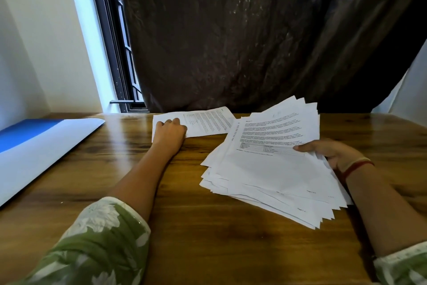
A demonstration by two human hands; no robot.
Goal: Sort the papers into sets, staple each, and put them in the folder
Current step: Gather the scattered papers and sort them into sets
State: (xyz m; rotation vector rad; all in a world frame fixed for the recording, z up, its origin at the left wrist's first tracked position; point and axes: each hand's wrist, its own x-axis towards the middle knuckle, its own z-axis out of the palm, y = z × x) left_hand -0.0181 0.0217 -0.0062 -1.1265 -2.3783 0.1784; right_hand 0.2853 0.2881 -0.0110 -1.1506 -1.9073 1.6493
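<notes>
A fanned stack of printed white papers (272, 169) is held over the right half of the wooden table, with my right hand (332, 153) gripping its right edge, thumb on the top sheet. At the far middle of the table lies a single printed sheet (208, 121). My left hand (169, 133) rests on that sheet's left end, fingers curled down onto it. An open folder (44, 143), blue and white inside, lies flat at the table's left. No stapler is in view.
The wooden table (184, 203) spans the view. A dark curtain (254, 30) hangs directly behind its far edge, beside a window frame (115, 53) at the back left. A white wall stands on the left.
</notes>
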